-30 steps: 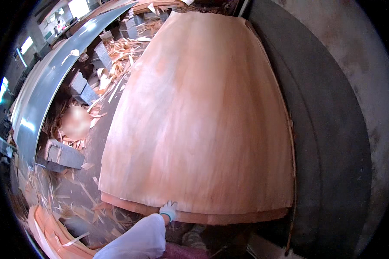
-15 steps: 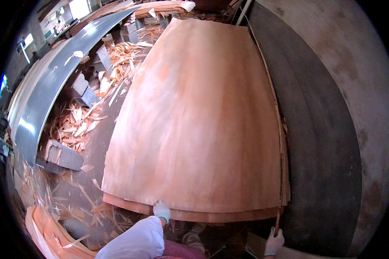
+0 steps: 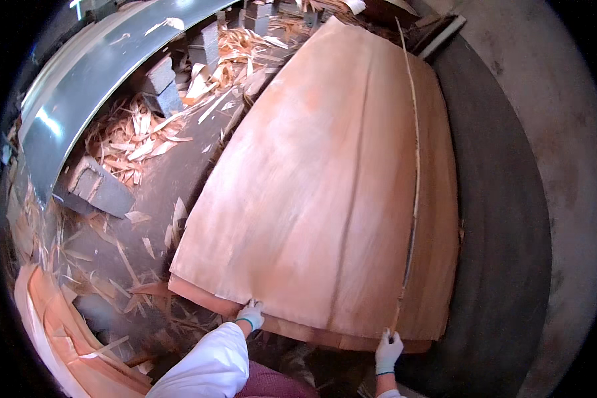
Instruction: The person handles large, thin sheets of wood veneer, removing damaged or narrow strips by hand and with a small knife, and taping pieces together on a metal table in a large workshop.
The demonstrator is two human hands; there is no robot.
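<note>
A stack of large, reddish-tan wood veneer sheets (image 3: 292,199) spreads before me, its top sheet set back a little from the lower ones at the near edge. My left hand (image 3: 251,314), in a white glove, is closed on the top sheet's near edge, left of the middle. In my gloved right hand (image 3: 389,351) is the near end of a long thin stick (image 3: 415,192), at the stack's near right. The stick runs away from me over the right part of the top sheet. A long ridge shows in the veneer left of the stick.
At the left, a long shiny metal-like sheet (image 3: 79,99) rests above grey blocks (image 3: 99,186). Veneer scraps (image 3: 136,139) litter the floor between. Curved veneer pieces (image 3: 60,325) lie at the lower left. A dark flat strip (image 3: 497,232) borders the stack's right side.
My right hand has carried the stick from the stack's right edge leftward over the top sheet. A ridge now shows in the veneer. My left hand stays at the near edge; the view has turned.
</note>
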